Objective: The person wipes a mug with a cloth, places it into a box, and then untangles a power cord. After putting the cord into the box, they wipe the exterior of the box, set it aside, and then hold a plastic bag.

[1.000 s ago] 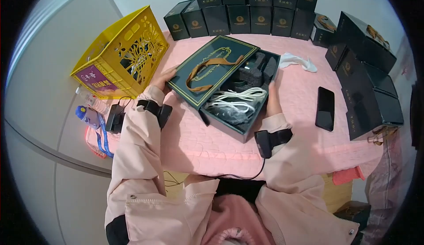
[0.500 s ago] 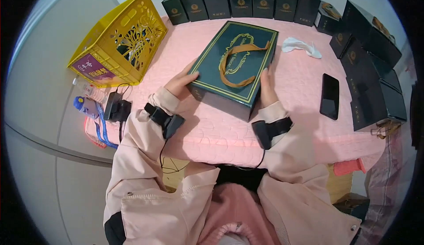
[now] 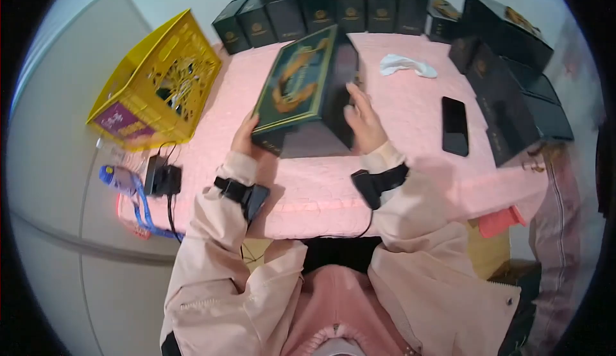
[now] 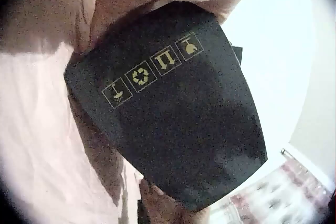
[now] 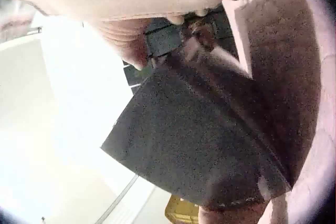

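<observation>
Both hands hold a dark green gift box (image 3: pixel 340 80), its lid closed and edged in gold lines. The box is tilted, its lid face turned toward the left, and a brown ribbon handle (image 3: pixel 282 93) lies across the lid. My left hand (image 3: pixel 245 139) grips the near left corner, thumb at the lid's edge. On the right-hand side my right hand (image 3: pixel 367 124) holds the box low down, its thumb against the side wall. Gold handling symbols mark the dark end panel (image 4: pixel 173 113) in the left wrist view. The lower fingers of both hands are mostly hidden.
Similar dark boxes (image 3: pixel 321 13) stand stacked along the back, with more boxes (image 3: pixel 507 99) at right. A yellow crate (image 3: pixel 147 93) stands at left, near a black adapter (image 3: pixel 163 175) and a blue-capped bottle (image 3: pixel 119 178). A phone (image 3: pixel 455 126) and white tissue (image 3: pixel 407 65) lie on the pink quilted cover (image 3: pixel 308 195).
The lid, askew over cables and dark foam a second ago, went fully onto the box. Since then the hands have tipped the box, turning its lid leftward and showing its right side.
</observation>
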Available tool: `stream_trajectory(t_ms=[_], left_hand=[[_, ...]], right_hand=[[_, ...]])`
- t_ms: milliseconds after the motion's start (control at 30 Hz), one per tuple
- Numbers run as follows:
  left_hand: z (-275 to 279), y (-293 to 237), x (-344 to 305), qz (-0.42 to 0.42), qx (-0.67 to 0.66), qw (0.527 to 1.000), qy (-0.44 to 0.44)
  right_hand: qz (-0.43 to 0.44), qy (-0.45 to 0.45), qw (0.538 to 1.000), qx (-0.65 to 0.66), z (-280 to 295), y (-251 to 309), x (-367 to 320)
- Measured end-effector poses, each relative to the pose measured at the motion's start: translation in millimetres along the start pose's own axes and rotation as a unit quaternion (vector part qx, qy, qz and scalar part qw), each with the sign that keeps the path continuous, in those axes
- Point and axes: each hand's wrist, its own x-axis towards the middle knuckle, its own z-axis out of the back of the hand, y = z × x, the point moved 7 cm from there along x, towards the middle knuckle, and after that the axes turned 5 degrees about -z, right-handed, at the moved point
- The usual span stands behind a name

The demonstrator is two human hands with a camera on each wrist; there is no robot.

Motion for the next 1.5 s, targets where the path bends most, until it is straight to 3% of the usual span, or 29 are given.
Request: stream_trajectory(t_ms=[67, 133, 167, 200, 233, 300, 333, 367, 467, 500, 600, 700, 733, 867, 933, 1000, 1167, 1233, 1267, 1333, 1367, 1433, 1500], left_hand=[[4.5, 7.9, -10.7, 0.018, -0.131, 0.989, -0.07], [3.8, 18.3, -19.9, 0.064, -0.208, 0.976, 0.014], [-0.4, 26.3, -22.2, 0.097, -0.28, 0.952, 0.072], [-9.7, 30.5, -23.9, 0.106, -0.287, 0.948, 0.087], [-9.7, 30.8, -25.8, 0.093, -0.243, 0.965, 0.026], [-2.5, 23.5, -32.5, 0.061, -0.147, 0.982, -0.105], [-4.3, 21.7, -34.0, 0.063, -0.149, 0.982, -0.101], [-3.9, 20.6, -35.7, 0.067, -0.136, 0.983, -0.106], [-2.1, 19.5, -38.7, 0.075, -0.119, 0.983, -0.116], [-1.7, 19.4, -39.0, 0.075, -0.116, 0.983, -0.119], [-3.1, 18.4, -40.0, 0.072, -0.111, 0.983, -0.125], [-18.0, 6.9, -36.6, -0.016, -0.235, 0.97, -0.063], [-18.9, 6.5, -36.3, -0.016, -0.24, 0.969, -0.062], [-30.3, 1.0, -39.3, 0.008, -0.315, 0.949, -0.002], [-40.4, -0.8, -42.3, 0.034, -0.242, 0.968, 0.053], [-38.6, 1.8, -43.9, 0.032, -0.238, 0.968, 0.07], [-32.8, 7.3, -43.7, 0.033, -0.218, 0.97, 0.104], [-31.0, 10.3, -45.8, 0.039, -0.219, 0.97, 0.099], [-30.5, 10.3, -45.1, 0.039, -0.22, 0.97, 0.095], [-29.6, 9.3, -43.3, 0.039, -0.22, 0.971, 0.089], [-30.1, 7.8, -44.0, 0.04, -0.223, 0.97, 0.088], [-33.6, 2.3, -44.6, 0.029, -0.227, 0.969, 0.088], [-34.6, 2.6, -44.1, 0.023, -0.231, 0.969, 0.089]], right_hand=[[-0.09, -0.08, 0.993, -0.01, 8.3, -38.5, 0.2], [-0.195, 0.071, 0.978, 0.023, 2.7, 11.5, -11.4], [-0.361, 0.077, 0.897, 0.241, -12.9, 20.3, -24.1], [-0.49, 0.081, 0.745, 0.445, -33.1, 29.1, -39.0], [-0.486, 0.069, 0.751, 0.442, -24.5, 26.3, -36.1], [-0.504, 0.206, 0.697, 0.466, -24.9, 22.7, -35.8], [-0.51, 0.275, 0.662, 0.475, -27.3, 24.8, -40.3], [-0.51, 0.272, 0.664, 0.475, -23.4, 21.0, -41.0], [-0.549, 0.39, 0.418, 0.61, -30.8, 58.8, -59.2], [-0.551, 0.387, 0.419, 0.609, -32.8, 61.0, -60.6], [-0.575, 0.13, 0.658, 0.469, -19.2, 35.7, -54.1], [-0.533, 0.141, 0.694, 0.463, -10.3, 39.2, -62.0], [-0.513, 0.147, 0.712, 0.457, -3.5, 42.1, -62.5], [-0.469, 0.126, 0.702, 0.522, 31.5, 81.0, -72.3], [-0.439, 0.132, 0.744, 0.485, 68.1, 79.6, -78.5], [-0.329, 0.139, 0.803, 0.477, 105.3, 119.6, -76.2], [-0.315, 0.046, 0.873, 0.37, 178.3, 193.8, -72.0], [-0.299, -0.082, 0.889, 0.338, 214.7, 208.8, -69.3], [-0.302, -0.081, 0.89, 0.333, 230.4, 210.1, -65.8], [-0.274, -0.216, 0.89, 0.293, 286.6, 205.5, -54.2], [-0.276, -0.216, 0.891, 0.29, 299.9, 204.9, -46.4], [-0.184, -0.221, 0.937, 0.197, 331.6, 218.8, -20.6], [-0.199, -0.235, 0.93, 0.199, 354.9, 209.4, 5.6]])
